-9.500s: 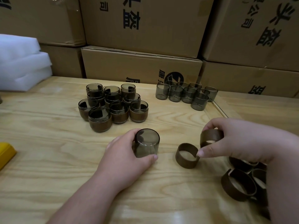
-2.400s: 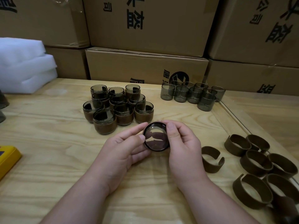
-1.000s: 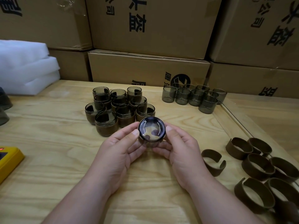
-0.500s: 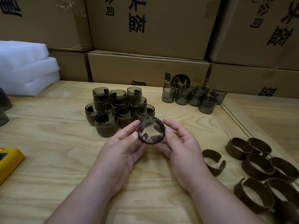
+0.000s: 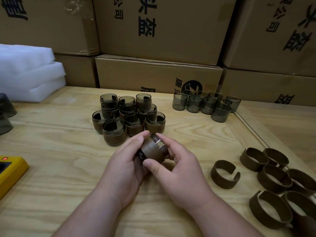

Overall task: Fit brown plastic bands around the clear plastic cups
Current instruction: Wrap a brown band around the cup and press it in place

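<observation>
- Stacked cardboard boxes point(image 5: 160, 74) with black printing wall off the back of the wooden table point(image 5: 51, 168).
- White foam sheets point(image 5: 29, 72) lie piled at the far left, and two dark cups point(image 5: 5, 115) peek in at the left edge, only partly in view.
- A yellow device point(image 5: 10, 171) with a small red light sits at the near left.
- A cluster of banded cups point(image 5: 128, 117) stands just beyond the hands — each with a brown band round its lower half and clear smoky plastic above.
- A group of bare cups point(image 5: 205, 105) stands at the far right, close to the boxes.
- One loose band point(image 5: 224, 174), an open C shape, lies just right of the right hand; a heap of bands point(image 5: 280, 183) lies further right, some overlapping, running out of view at the corner.
- The cup point(image 5: 152, 150) is held above the table's middle, tilted on its side, wrapped in a brown band; a strip of clear plastic shows at the band's gap near the rim.
- The left hand point(image 5: 124, 166) curls round the cup's left side, fingers along its top edge.
- The right hand point(image 5: 177, 170) grips from the right — thumb pressed on the band at the front, fingers curled behind.
- Nothing lies between the hands and the banded cluster; the cup's far side is hidden by the fingers.
</observation>
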Demonstrator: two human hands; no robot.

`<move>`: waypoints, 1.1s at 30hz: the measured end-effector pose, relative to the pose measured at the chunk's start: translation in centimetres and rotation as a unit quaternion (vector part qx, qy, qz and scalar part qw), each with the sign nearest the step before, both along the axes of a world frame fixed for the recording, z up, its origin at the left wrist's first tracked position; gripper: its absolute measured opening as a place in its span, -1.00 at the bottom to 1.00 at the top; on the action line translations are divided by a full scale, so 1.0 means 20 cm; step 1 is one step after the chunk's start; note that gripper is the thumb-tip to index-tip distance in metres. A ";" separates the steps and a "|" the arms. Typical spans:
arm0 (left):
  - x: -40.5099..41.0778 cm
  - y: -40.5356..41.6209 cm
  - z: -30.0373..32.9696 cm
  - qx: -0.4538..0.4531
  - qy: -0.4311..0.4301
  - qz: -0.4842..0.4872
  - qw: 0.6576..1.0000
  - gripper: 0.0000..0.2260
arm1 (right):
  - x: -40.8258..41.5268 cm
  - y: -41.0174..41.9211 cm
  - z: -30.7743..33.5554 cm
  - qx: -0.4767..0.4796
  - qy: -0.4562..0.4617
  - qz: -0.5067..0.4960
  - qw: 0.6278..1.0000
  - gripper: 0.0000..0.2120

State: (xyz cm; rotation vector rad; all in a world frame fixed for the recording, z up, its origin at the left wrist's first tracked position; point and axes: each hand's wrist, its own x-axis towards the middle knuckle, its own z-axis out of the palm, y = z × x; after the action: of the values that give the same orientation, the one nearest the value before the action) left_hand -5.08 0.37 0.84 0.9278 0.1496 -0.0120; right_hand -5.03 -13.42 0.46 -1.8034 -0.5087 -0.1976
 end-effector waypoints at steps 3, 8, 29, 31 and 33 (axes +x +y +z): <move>0.00 0.00 0.00 0.000 -0.004 -0.001 1.000 -0.68 | 0.01 0.01 -0.01 0.003 0.010 0.009 1.000 -0.54; 0.01 0.00 -0.01 -0.012 -0.036 -0.016 0.999 -0.59 | 0.00 0.00 0.00 -0.017 0.024 0.002 1.000 -0.71; -0.01 0.08 -0.05 0.398 -0.106 0.026 0.911 -0.50 | 0.03 -0.02 -0.06 -0.196 -0.068 -0.060 0.976 -0.72; -0.02 0.12 -0.04 0.466 -0.100 0.040 0.878 -0.45 | 0.04 -0.02 -0.06 -0.193 -0.071 -0.051 0.977 -0.68; -0.03 0.15 -0.03 0.486 -0.095 0.080 0.865 -0.48 | 0.04 -0.02 -0.06 -0.194 -0.063 -0.043 0.978 -0.63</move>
State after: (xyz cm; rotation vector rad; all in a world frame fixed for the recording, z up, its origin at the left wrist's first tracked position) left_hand -5.76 3.36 0.21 1.9199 0.0377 0.3389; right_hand -4.23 -13.78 -0.76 -2.2055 -0.5898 -0.2896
